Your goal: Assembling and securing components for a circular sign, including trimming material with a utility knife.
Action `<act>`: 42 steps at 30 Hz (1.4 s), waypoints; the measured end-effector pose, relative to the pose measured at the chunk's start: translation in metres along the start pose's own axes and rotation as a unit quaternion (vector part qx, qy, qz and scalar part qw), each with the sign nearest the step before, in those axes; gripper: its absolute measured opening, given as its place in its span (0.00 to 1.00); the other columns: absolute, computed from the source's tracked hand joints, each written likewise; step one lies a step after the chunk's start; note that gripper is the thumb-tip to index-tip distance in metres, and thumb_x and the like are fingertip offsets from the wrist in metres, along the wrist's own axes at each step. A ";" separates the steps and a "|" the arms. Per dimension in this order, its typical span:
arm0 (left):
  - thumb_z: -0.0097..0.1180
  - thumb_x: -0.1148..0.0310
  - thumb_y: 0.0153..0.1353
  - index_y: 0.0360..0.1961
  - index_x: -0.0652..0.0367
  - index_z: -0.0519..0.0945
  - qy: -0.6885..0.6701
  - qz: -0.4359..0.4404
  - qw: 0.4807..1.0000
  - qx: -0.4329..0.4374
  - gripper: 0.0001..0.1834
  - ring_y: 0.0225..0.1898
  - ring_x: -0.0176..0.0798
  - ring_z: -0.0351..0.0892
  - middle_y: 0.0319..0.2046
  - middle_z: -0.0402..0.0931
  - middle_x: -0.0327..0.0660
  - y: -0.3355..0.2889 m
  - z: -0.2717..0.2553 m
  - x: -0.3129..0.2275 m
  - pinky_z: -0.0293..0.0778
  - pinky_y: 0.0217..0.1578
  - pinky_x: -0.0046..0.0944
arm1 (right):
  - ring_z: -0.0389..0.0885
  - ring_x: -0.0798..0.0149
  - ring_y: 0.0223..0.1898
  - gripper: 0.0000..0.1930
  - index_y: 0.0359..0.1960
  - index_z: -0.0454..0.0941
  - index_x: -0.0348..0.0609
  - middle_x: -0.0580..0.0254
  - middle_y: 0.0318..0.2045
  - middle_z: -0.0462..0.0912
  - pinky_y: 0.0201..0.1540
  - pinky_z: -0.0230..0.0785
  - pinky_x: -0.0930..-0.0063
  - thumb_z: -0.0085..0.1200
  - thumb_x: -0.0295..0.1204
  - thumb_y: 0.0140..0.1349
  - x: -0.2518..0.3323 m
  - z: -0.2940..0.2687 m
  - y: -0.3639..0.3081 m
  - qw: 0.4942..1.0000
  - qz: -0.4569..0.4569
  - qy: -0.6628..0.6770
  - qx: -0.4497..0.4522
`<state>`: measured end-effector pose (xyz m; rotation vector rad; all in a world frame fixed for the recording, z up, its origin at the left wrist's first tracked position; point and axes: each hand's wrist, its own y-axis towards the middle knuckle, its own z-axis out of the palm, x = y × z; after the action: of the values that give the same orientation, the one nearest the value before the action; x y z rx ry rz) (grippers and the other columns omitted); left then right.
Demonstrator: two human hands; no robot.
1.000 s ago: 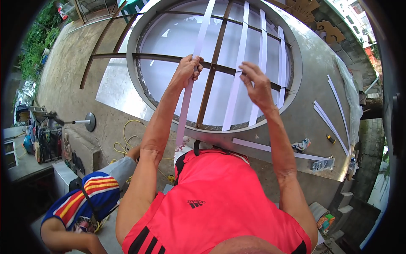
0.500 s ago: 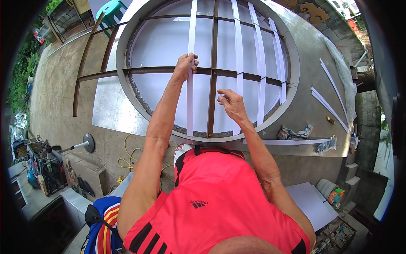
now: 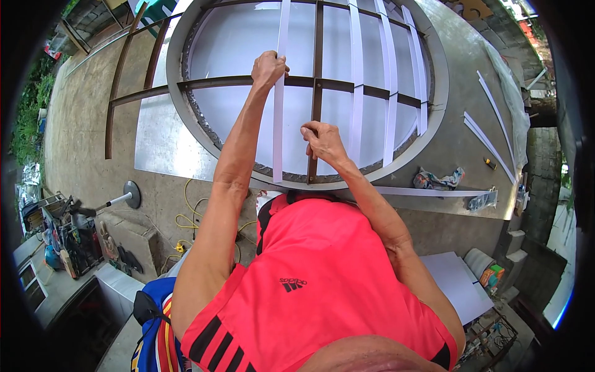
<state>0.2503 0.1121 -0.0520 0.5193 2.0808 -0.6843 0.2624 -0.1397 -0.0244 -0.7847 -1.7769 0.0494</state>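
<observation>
A long white strip (image 3: 279, 124) lies lengthwise over the brown metal crossbars of a large round metal frame (image 3: 176, 93). Where the strip meets the middle crossbar (image 3: 217, 82), my left hand (image 3: 269, 68) is closed around it. My right hand (image 3: 325, 142) hovers by the brown lengthwise bar (image 3: 317, 56), its fingers curled and the thumb against them; whatever it may pinch is too small to make out. To the right, more white strips (image 3: 357, 118) run across the frame, with thin dark bands where they cross the bars.
The frame rests on a metal-topped table (image 3: 155, 158). Loose white strips (image 3: 489, 146), a crumpled plastic bag (image 3: 439, 180) and a small yellow-and-black tool (image 3: 490, 163) lie at its right. Brown bars (image 3: 110, 130) stick out leftward. A yellow cord (image 3: 186, 220) trails on the floor.
The frame sits higher in the picture. My left hand has slid a little farther along the white strip, and my right hand has shifted left toward the brown lengthwise bar with its fingers more closed.
</observation>
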 end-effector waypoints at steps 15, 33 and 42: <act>0.51 0.55 0.68 0.40 0.63 0.84 0.126 0.123 0.982 -0.066 0.20 0.42 0.58 0.83 0.35 0.84 0.54 0.025 0.012 0.034 0.74 0.46 0.53 | 0.85 0.60 0.21 0.21 0.57 0.69 0.19 0.43 0.32 0.84 0.18 0.78 0.69 0.50 0.28 0.69 -0.004 0.032 0.016 0.992 0.020 0.094 0.078; 0.53 0.56 0.68 0.38 0.62 0.84 0.070 0.104 0.990 -0.065 0.18 0.39 0.56 0.83 0.33 0.84 0.51 0.018 0.011 0.029 0.75 0.43 0.51 | 0.80 0.62 0.17 0.12 0.43 0.69 0.24 0.50 0.22 0.80 0.16 0.72 0.68 0.50 0.25 0.67 0.000 0.042 0.023 0.995 0.027 0.032 0.085; 0.53 0.53 0.67 0.40 0.60 0.86 0.103 0.085 0.990 -0.053 0.20 0.40 0.52 0.84 0.34 0.85 0.48 0.020 0.009 0.021 0.76 0.44 0.51 | 0.81 0.62 0.19 0.13 0.48 0.69 0.24 0.50 0.24 0.80 0.20 0.73 0.68 0.46 0.24 0.67 0.000 0.046 0.026 0.998 0.008 0.020 0.066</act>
<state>0.2556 0.1241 -0.0794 0.7238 2.2183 -0.4340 0.2353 -0.1038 -0.0511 -0.7004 -1.7111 0.1593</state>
